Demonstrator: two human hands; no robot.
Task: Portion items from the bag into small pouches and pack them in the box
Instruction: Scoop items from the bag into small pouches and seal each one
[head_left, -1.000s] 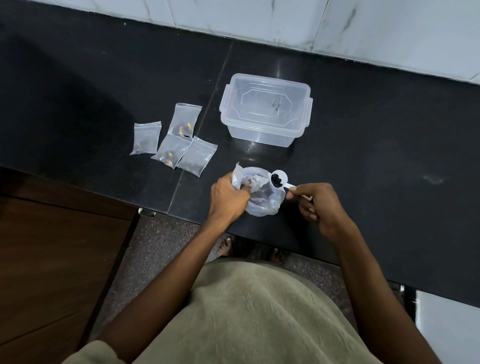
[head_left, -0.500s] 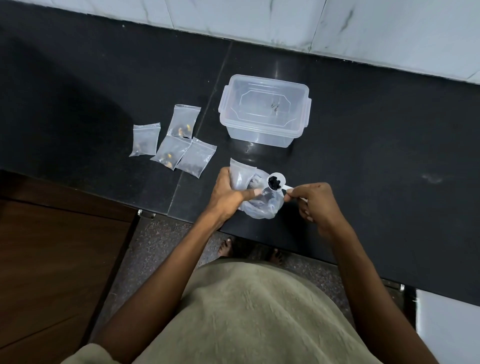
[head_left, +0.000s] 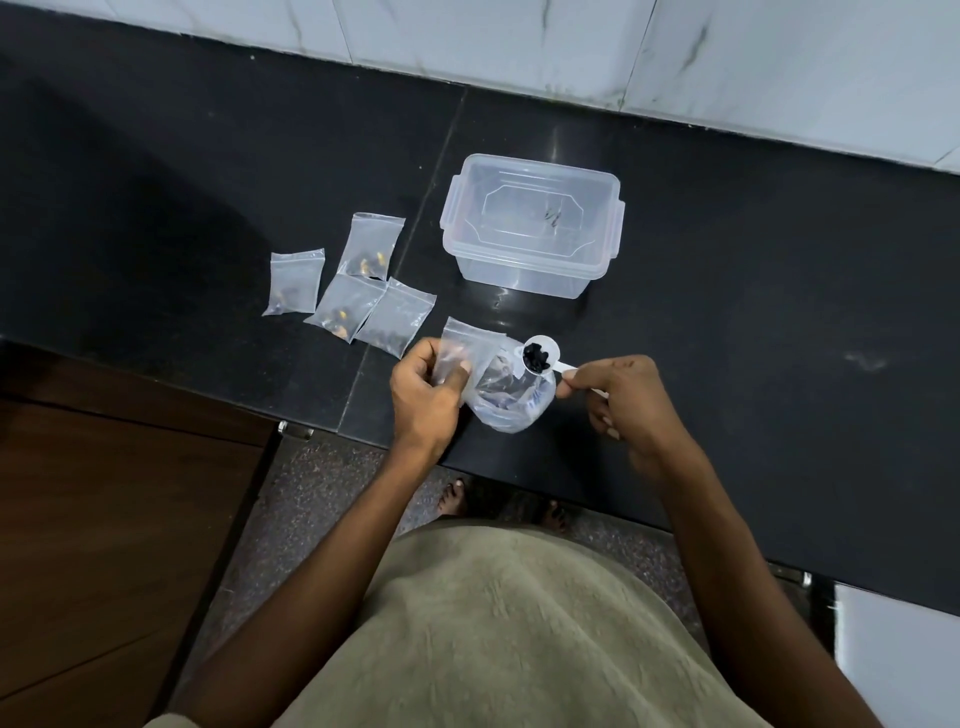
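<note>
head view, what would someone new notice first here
Probably the white scoop loaded with small dark pieces, which the right hand pinches by its handle over the open clear bag at the counter's near edge. Beside it the left hand grips a small pouch. Farther back stands the clear lidded box, with four filled pouches lying to its left on the black counter.

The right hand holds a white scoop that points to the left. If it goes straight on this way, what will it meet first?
Probably the small pouch that the left hand holds up: it lies just left of the loaded scoop in the right hand. Depth is unclear from one view.
</note>
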